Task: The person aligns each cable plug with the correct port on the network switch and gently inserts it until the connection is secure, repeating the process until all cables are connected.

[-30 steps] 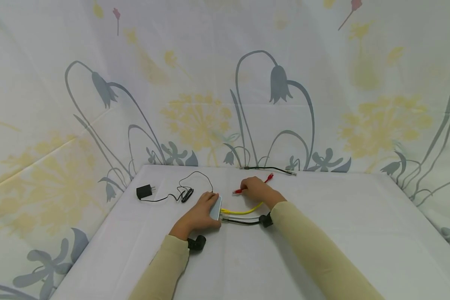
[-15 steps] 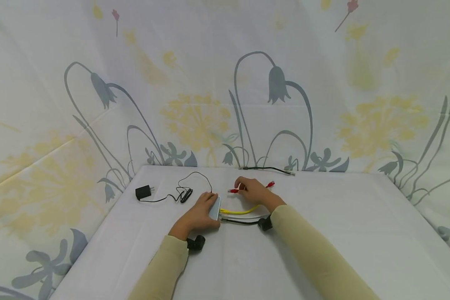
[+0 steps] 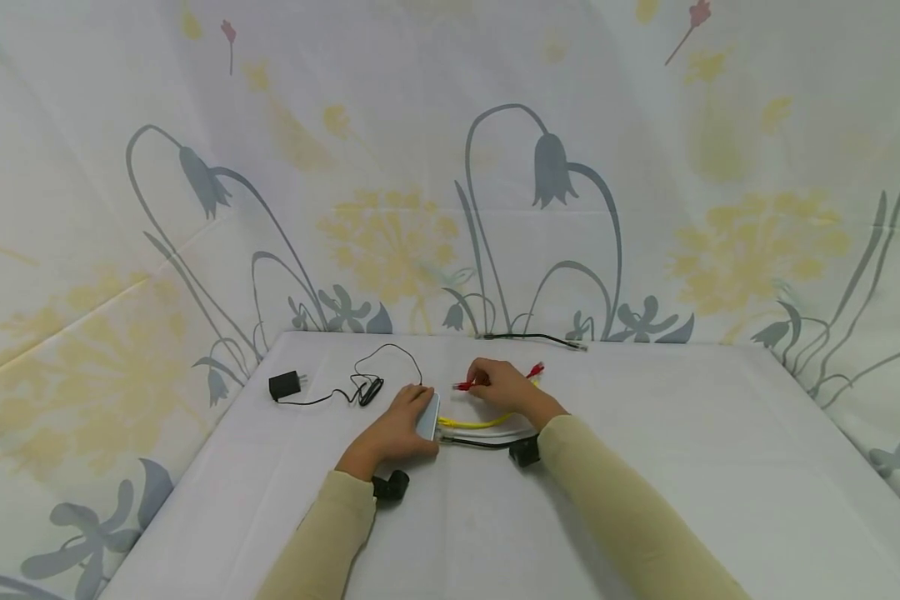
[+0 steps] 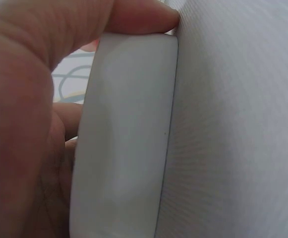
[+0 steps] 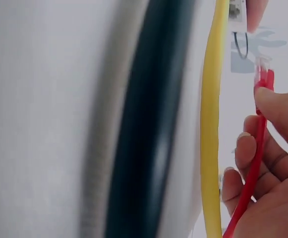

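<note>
My left hand [image 3: 393, 429] grips a small white box with network ports [image 3: 428, 418] on the table, thumb on the near end and fingers at the far end. In the left wrist view the box's plain white side [image 4: 124, 134] fills the middle. A yellow network cable [image 3: 480, 424], a white cable [image 3: 487, 435] and a black cable [image 3: 483, 444] run from the box's right side. My right hand [image 3: 506, 387] pinches a red network cable [image 5: 255, 168] just behind its clear plug, which points toward the box with a gap between. The red cable's other end sticks out behind the hand.
A black power adapter [image 3: 285, 384] lies at the left, its thin bundled cord [image 3: 372, 392] leading to the box. Along the table's back edge lies another short black cable [image 3: 536, 336]. A flower-printed cloth [image 3: 390, 167] hangs behind the white table [image 3: 645, 433].
My right hand has shifted slightly left with the red cable, its fingers now closer round the plug end. The left hand stays on the white box.
</note>
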Demonstrator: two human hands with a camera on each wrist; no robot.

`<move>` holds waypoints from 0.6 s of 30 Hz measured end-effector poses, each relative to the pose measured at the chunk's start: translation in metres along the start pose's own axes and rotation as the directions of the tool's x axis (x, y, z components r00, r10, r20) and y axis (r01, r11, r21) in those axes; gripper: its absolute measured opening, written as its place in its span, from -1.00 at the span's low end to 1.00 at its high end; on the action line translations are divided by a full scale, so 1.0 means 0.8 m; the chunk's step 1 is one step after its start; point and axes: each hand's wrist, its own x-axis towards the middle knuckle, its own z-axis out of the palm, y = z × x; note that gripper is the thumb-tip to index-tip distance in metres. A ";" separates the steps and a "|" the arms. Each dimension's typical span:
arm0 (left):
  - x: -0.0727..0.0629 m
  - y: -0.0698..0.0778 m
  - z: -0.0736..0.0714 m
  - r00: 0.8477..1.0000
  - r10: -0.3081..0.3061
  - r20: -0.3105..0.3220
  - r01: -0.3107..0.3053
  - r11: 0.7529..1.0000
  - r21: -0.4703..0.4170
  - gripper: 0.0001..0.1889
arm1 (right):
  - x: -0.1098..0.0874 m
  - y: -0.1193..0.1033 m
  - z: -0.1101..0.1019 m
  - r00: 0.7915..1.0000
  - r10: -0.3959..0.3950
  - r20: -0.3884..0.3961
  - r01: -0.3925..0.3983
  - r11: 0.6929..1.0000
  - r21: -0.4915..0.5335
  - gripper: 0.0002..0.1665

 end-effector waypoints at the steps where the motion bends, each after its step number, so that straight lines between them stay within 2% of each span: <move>1: 0.000 0.000 0.000 1.000 -0.002 0.001 0.002 1.000 -0.003 0.01 | -0.001 -0.001 0.001 1.000 0.007 0.003 -0.007 1.000 0.001 -0.90; 10: -0.002 0.000 0.000 1.000 0.003 0.009 -0.003 1.000 0.004 0.00 | -0.007 -0.002 0.009 1.000 0.020 0.012 -0.020 1.000 0.020 -0.82; 18: -0.003 0.002 -0.002 1.000 0.011 0.005 -0.011 1.000 -0.003 0.01 | -0.011 -0.006 0.015 1.000 0.010 0.006 -0.010 1.000 0.027 -0.87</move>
